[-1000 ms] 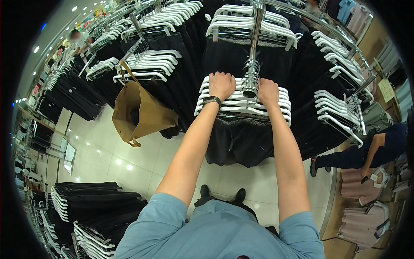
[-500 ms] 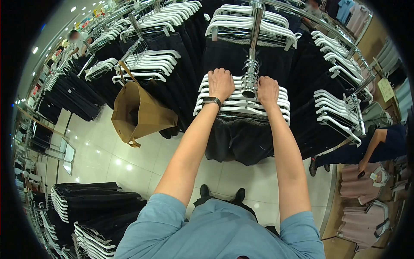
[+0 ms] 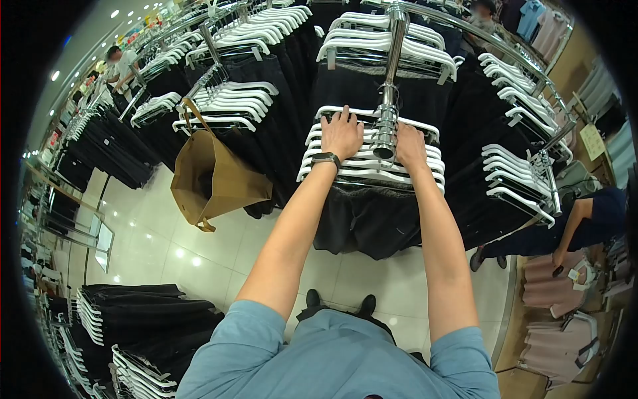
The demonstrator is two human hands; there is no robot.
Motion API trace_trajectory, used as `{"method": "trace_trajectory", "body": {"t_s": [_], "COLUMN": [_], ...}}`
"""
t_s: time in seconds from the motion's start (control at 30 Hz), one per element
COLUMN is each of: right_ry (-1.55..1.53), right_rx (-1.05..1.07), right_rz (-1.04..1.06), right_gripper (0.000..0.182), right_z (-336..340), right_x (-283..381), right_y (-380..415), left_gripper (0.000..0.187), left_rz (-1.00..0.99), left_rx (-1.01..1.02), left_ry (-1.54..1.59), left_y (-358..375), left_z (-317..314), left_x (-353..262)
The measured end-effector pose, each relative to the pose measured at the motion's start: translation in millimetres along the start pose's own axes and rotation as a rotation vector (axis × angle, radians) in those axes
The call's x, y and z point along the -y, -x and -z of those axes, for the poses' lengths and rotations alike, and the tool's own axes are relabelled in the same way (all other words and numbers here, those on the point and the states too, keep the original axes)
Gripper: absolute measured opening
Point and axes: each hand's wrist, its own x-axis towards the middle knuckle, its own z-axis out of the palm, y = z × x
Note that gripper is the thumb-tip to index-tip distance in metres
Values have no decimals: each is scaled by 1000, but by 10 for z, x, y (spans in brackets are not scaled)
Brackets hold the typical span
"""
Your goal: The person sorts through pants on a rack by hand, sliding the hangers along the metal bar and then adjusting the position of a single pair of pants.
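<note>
My left hand [image 3: 341, 136] lies over a row of white hangers [image 3: 325, 163], left of a chrome display arm [image 3: 385, 130]. Its fingers are stretched and somewhat apart, touching the hangers. A dark watch [image 3: 325, 158] is on that wrist. On the other side of the arm, my right hand [image 3: 411, 146] has its fingers bent over the same hangers; the fingertips are partly hidden. Black trousers [image 3: 362, 223] hang below the hangers. Behind my hands, more white hangers [image 3: 385, 43] with black garments hang higher on the arm.
A brown paper bag [image 3: 222, 183] hangs at the left rack. More white hangers [image 3: 518, 176] with dark garments are on the right. A person in dark clothes [image 3: 585, 219] stands at the right edge. Black garments [image 3: 153, 319] hang at lower left, above a pale tiled floor [image 3: 199, 256].
My left fingers have gone from bent to more stretched and spread. The rearmost hangers under my hands now show farther back. My right hand has shifted slightly down in view.
</note>
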Motion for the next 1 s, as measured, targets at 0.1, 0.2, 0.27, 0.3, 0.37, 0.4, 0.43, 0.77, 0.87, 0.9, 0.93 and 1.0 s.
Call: {"method": "trace_trajectory", "body": {"t_s": [0.1, 0.2, 0.27, 0.3, 0.37, 0.4, 0.43, 0.77, 0.87, 0.9, 0.93, 1.0], "right_ry": [-62, -189, -206, -216, -200, -192, -185, -109, -95, -94, -78, -45], "right_rx": [-45, -28, -25, -24, -48, -60, -101, -216, -218, -215, -162, -57], "right_rz": [6, -81, -72, -67, -53, -46, -33, -29, -20, -14, -24, -44], "right_gripper": [30, 29, 28, 28, 26, 26, 25, 25, 24, 23, 24, 29], "right_z": [-2, 99, 109, 116, 117, 115, 108, 124, 155, 159, 156, 151], "right_x": [-8, 54, 30, 34, 51, 55, 57, 103, 128, 133, 136, 129], "right_y": [4, 50, 58, 65, 75, 79, 82, 124, 132, 131, 125, 100], "left_gripper": [45, 38, 31, 28, 25, 23, 23, 21, 24, 25, 28, 35], "left_rz": [3, 29, 26, 24, 4, -6, -6, -54, -64, -65, -50, -21], "left_rx": [-42, -73, -108, -126, -204, -243, -246, -232, -230, -220, -193, -139], "left_ry": [29, 26, 21, 18, 31, 37, 47, 29, 60, 69, 70, 72], "left_y": [28, 57, 77, 88, 96, 96, 94, 88, 74, 72, 75, 75], "left_z": [26, 141, 258, 286, 257, 234, 212, 166, 141, 149, 156, 156], "left_x": [-21, -76, -114, -119, -103, -95, -87, -69, -61, -64, -65, -74]}}
